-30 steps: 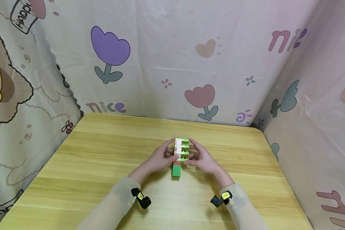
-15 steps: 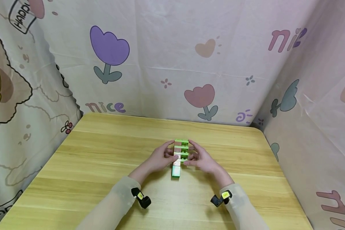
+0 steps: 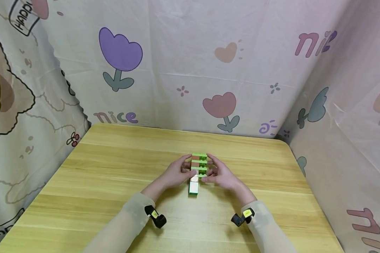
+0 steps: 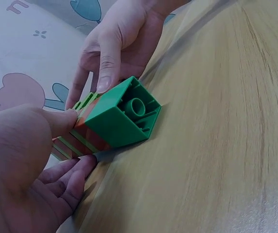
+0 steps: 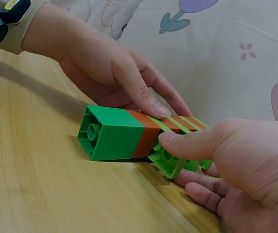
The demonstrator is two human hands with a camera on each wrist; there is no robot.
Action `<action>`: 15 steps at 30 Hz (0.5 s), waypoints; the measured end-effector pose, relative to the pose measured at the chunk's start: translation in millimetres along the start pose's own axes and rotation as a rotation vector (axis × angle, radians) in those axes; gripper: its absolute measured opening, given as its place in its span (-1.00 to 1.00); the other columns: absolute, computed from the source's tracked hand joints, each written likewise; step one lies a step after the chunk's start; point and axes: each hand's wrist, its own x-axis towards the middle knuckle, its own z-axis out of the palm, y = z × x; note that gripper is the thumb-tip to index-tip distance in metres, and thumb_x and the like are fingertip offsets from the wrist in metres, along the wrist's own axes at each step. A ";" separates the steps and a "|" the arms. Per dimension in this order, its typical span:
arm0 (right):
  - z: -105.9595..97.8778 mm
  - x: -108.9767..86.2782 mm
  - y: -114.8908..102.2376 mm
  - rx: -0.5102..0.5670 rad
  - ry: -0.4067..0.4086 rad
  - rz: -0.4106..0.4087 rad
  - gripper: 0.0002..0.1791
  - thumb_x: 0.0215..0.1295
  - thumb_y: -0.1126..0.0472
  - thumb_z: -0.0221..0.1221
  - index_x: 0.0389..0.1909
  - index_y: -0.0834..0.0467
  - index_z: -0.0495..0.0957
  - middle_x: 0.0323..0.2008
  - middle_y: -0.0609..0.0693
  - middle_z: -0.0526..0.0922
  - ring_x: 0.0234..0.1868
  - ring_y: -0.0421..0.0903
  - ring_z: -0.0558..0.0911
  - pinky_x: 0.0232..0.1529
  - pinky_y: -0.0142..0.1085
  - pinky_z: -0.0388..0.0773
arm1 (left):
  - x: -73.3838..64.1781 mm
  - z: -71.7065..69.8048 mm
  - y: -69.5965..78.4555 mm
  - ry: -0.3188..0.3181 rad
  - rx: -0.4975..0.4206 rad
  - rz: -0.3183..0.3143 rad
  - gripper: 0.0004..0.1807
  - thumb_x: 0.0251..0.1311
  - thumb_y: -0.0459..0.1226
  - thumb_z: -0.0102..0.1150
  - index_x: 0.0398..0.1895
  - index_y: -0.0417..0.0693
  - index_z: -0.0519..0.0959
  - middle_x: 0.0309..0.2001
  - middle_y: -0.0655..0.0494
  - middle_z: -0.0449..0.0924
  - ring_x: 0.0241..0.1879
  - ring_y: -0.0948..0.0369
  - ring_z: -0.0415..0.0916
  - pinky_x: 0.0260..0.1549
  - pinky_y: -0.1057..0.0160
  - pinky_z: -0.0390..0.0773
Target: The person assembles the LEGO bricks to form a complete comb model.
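A stack of toy building bricks (image 3: 195, 164) lies lengthwise, pointing away from me. Its near end is a larger green brick (image 5: 114, 138), hollow underside facing me. Beyond that, orange-brown bricks (image 5: 146, 131) alternate with lime-green plates (image 5: 167, 167) that jut out to the right. My left hand (image 3: 176, 173) grips the stack from the left, thumb on top and fingers along the side. From the right, my right hand (image 3: 222, 175) holds the jutting plates, thumb on the nearest one. Fingers partly cover the far end in both wrist views.
The wood-grain table (image 3: 123, 158) spreads around the hands. A printed curtain (image 3: 174, 45) hangs behind it and along both sides. Each sleeve carries a small black wrist camera (image 3: 156, 217).
The stack has tilted slightly and shifted a little toward me; glare has moved from its far bricks to the near green brick. Both hands keep the same hold.
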 end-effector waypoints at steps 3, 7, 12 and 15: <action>0.7 -0.1 0.1 -0.006 0.006 0.006 0.23 0.20 0.39 0.51 0.72 0.14 -0.11 0.44 0.30 0.32 0.05 0.12 0.64 0.04 -0.18 0.67 | 0.2 -0.1 0.3 -0.003 0.006 -0.006 -0.11 0.42 -0.10 0.39 0.68 -0.04 0.15 0.20 -0.07 0.64 0.05 0.10 0.64 0.13 -0.02 0.62; 0.1 0.2 0.8 -0.014 0.007 0.010 0.23 0.21 0.38 0.51 0.72 0.14 -0.12 0.43 0.30 0.33 0.04 0.09 0.65 0.03 -0.18 0.67 | 0.4 -0.1 0.7 -0.005 0.008 -0.013 -0.10 0.42 -0.08 0.39 0.68 -0.06 0.14 0.19 -0.07 0.63 0.04 0.10 0.64 0.12 -0.03 0.62; 0.5 0.5 -2.3 -0.027 0.001 0.016 0.19 0.22 0.39 0.50 0.71 0.18 -0.09 0.40 0.28 0.36 0.00 0.08 0.65 -0.04 -0.22 0.66 | 0.7 -0.1 0.6 -0.007 0.016 -0.009 -0.08 0.41 -0.04 0.39 0.67 -0.10 0.14 0.19 -0.08 0.63 0.05 0.08 0.65 0.11 -0.03 0.64; 0.7 0.5 -3.4 -0.035 -0.004 0.019 0.16 0.24 0.40 0.49 0.70 0.20 -0.08 0.37 0.28 0.39 -0.04 0.07 0.65 -0.09 -0.25 0.65 | 0.9 0.2 0.7 -0.009 0.023 -0.007 -0.07 0.41 -0.03 0.39 0.67 -0.10 0.14 0.20 -0.08 0.63 0.07 0.07 0.65 0.12 -0.03 0.63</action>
